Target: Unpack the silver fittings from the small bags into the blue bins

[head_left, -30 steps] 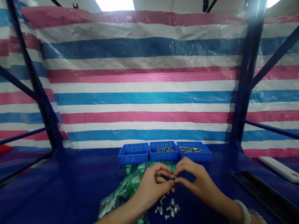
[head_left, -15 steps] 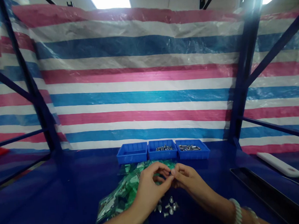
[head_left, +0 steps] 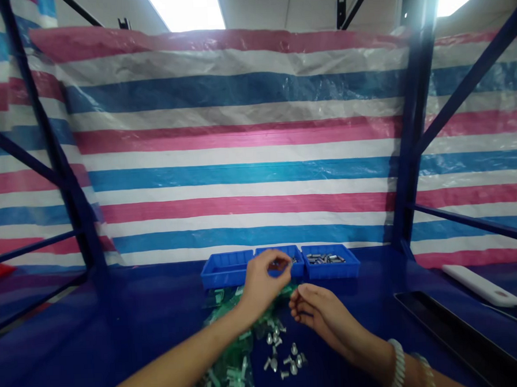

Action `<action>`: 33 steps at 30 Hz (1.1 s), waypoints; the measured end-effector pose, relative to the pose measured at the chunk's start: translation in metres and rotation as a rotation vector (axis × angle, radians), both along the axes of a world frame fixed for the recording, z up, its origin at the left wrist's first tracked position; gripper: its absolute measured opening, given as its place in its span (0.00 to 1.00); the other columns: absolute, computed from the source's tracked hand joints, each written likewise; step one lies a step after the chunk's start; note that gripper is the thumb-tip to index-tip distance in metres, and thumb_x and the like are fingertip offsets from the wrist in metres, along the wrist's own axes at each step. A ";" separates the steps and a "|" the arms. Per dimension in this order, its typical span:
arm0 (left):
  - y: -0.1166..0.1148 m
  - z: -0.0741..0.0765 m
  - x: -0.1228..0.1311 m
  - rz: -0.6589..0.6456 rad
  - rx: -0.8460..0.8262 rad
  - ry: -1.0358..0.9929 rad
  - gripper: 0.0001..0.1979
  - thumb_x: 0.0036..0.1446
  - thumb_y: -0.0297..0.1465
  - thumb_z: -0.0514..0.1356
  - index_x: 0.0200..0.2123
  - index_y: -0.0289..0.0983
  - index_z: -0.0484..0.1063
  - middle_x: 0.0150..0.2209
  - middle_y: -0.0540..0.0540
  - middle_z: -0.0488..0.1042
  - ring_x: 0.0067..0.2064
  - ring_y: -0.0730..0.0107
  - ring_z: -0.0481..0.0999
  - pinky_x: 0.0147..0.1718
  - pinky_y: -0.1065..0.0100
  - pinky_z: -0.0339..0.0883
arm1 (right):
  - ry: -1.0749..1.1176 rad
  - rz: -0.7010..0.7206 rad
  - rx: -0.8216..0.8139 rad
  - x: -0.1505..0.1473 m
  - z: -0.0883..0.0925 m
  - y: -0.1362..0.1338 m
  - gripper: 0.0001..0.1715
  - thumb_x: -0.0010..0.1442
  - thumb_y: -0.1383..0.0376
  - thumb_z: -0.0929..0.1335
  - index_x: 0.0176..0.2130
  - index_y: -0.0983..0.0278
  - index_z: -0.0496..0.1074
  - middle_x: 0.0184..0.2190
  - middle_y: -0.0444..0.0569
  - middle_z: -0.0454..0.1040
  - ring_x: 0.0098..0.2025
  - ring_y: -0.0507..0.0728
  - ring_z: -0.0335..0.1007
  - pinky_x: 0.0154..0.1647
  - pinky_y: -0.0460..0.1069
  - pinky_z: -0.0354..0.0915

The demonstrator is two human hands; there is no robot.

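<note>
My left hand (head_left: 267,279) is over the near edge of the middle blue bin (head_left: 300,270), thumb and fingertips curled almost together. Small metal parts show behind the fingertips; whether any is pinched I cannot make out. Lower and to the right, my right hand (head_left: 323,317) is closed, fingers bent in against the thumb, and what it holds, if anything, is hidden. Between the forearms, several silvery screw-like parts with round heads (head_left: 294,362) lie loose on the blue tabletop. Green-tinted clear plastic bags (head_left: 232,362) with small pieces inside lie under my left forearm.
An open blue bin (head_left: 228,276) stands at the left of the row, and a right one (head_left: 331,266) holds metal pins. On the right lie a dark flat tray-like object (head_left: 447,328) and a white long object (head_left: 482,286). Blue rack posts (head_left: 407,168) flank a striped sheet.
My hands have parted from each other. The left has moved up and forward to the middle bin; the right stays near its place. More of the bags and loose metal parts shows.
</note>
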State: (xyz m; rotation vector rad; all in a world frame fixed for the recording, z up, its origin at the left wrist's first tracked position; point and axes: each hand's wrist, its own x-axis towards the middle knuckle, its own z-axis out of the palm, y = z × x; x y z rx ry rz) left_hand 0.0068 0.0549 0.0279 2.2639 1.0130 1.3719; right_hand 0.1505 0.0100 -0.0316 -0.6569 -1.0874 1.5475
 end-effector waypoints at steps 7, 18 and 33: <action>0.054 0.004 0.001 0.053 0.024 0.095 0.14 0.48 0.20 0.59 0.39 0.35 0.75 0.37 0.43 0.78 0.37 0.62 0.76 0.39 0.62 0.70 | -0.742 -0.150 0.525 0.011 0.011 -0.002 0.05 0.55 0.65 0.69 0.30 0.65 0.75 0.27 0.45 0.73 0.29 0.53 0.67 0.31 0.47 0.62; -0.023 -0.010 -0.022 0.008 -0.037 0.018 0.12 0.52 0.21 0.55 0.39 0.37 0.74 0.38 0.45 0.77 0.38 0.65 0.77 0.38 0.63 0.71 | -1.000 -0.010 0.822 0.017 0.012 -0.006 0.11 0.50 0.77 0.70 0.32 0.63 0.78 0.28 0.45 0.77 0.32 0.53 0.71 0.35 0.46 0.64; -0.057 -0.027 -0.010 -0.219 -0.635 -0.206 0.06 0.46 0.29 0.65 0.30 0.34 0.72 0.27 0.47 0.75 0.31 0.68 0.74 0.32 0.68 0.66 | -0.815 -0.387 0.889 0.020 0.033 -0.013 0.05 0.57 0.65 0.70 0.30 0.64 0.72 0.27 0.46 0.72 0.32 0.54 0.67 0.34 0.49 0.62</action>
